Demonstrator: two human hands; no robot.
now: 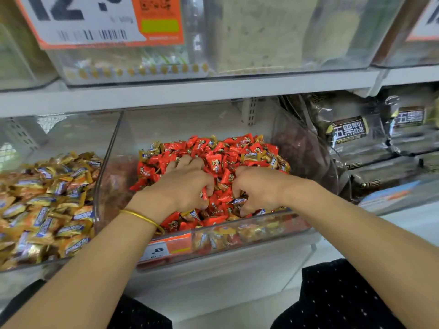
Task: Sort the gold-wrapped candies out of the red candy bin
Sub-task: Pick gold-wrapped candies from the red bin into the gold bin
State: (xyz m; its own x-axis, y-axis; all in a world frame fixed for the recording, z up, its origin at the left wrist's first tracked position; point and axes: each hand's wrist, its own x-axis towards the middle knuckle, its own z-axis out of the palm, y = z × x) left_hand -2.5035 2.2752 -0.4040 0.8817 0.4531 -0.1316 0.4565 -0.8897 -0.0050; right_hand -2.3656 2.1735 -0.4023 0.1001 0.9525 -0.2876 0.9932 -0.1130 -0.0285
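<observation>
A clear plastic bin (pixel 251 230) on the lower shelf holds a heap of red-wrapped candies (pixel 215 162) with gold-wrapped candies (pixel 273 160) mixed in, mostly along the back and right side. Both my hands are down in the heap near its front. My left hand (pixel 187 184) has its fingers curled into the candies; a gold bangle sits on that wrist. My right hand (pixel 255 186) also digs in with curled fingers, and a gold-and-blue wrapper (pixel 238 201) lies at its fingertips. Whether either hand holds a candy is hidden by the heap.
To the left stands a second clear bin (pixel 102 162) full of gold-wrapped candies (pixel 47 205). Dark bread packs (pixel 356 138) lie stacked on the right. A white shelf (pixel 190 91) with more bins and a price sign hangs overhead.
</observation>
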